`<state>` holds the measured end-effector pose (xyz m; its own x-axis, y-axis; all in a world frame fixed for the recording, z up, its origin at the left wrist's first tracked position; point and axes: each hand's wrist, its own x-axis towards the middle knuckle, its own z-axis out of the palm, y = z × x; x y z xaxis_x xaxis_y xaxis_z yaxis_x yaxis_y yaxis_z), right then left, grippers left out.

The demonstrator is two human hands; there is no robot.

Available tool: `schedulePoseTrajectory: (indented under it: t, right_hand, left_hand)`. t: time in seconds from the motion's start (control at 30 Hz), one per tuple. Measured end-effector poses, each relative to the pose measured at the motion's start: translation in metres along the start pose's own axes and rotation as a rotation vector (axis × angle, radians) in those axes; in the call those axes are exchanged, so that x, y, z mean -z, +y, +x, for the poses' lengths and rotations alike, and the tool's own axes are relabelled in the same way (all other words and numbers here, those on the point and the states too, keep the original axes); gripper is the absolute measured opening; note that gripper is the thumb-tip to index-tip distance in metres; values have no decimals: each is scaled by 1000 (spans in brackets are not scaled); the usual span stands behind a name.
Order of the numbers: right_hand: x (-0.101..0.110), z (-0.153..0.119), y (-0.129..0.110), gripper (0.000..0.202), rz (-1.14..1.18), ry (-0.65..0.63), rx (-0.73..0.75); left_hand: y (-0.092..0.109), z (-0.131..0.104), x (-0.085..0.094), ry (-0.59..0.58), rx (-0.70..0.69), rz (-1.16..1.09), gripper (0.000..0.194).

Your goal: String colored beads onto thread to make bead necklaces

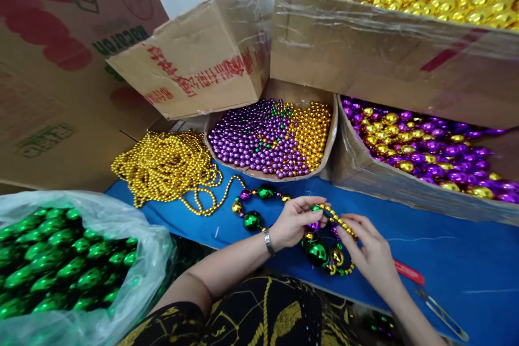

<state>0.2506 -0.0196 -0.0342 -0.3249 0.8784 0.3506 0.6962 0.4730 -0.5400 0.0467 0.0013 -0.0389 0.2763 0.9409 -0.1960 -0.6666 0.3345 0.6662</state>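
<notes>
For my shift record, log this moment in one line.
left hand: holding multicolored bead strand | right hand: holding strand's small gold beads | nearby: gold bead-chain pile on blue tabletop

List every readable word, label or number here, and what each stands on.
"Macaron" (first letter unclear): green print on the large brown-and-red cardboard box.
Other green marks there: too blurred or partly hidden.
Red characters on the smaller tan cardboard box: too blurred to read.

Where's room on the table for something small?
Right of the metal tool, below the purple-gold bead box, the table is mostly bare. A strip lies between the gold pile and plastic bag. Beads crowd the left hand and right hand.
</notes>
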Motion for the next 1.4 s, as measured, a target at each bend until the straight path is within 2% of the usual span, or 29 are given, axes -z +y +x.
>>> schedulePoseTrajectory:
  t: [0.1,0.17,0.23,0.3,0.4,0.47,0.53,0.6,0.67,0.83,0.97,1.1,1.27,1.4]
  right_hand:
    - [17,24,-15,26,-57,-173,154]
    - [24,63,-31,27,-65,-199,230]
    - [15,117,-51,27,-44,-218,308]
    - [-15,177,-71,28,-74,-351,384]
    - [-84,254,-93,29,-268,-678,471]
    - [-128,290,-101,37,-348,-809,515]
    - [-160,314,-104,43,-363,-876,520]
    - [-180,332,-103,43,-358,-913,479]
    - [-191,352,-98,45,-359,-925,423]
    - [-198,403,-78,56,-327,-803,273]
    - [-197,424,-63,50,-354,-786,147]
    - [-203,417,-60,49,-343,-813,163]
    - [-203,382,-68,50,-403,-791,378]
    - [-177,354,-77,38,-463,-820,504]
  left_hand:
    - [15,-5,14,-8,15,52,40]
    - [18,-8,24,-10,29,94,40]
    - [16,-9,33,-36,56,124,42]
    - [11,-9,41,-69,101,142,46]
    - [7,-7,52,-102,183,146,53]
    - [8,-5,61,-120,229,157,57]
    - [11,-2,68,-146,257,168,59]
    - [15,1,74,-181,272,152,61]
    - [20,4,78,-205,280,128,62]
    - [30,10,87,-231,267,225,69]
    - [33,13,90,-257,243,290,68]
    - [33,13,90,-278,262,216,69]
    - [26,12,87,-183,258,127,61]
    - [21,10,76,-104,212,120,58]
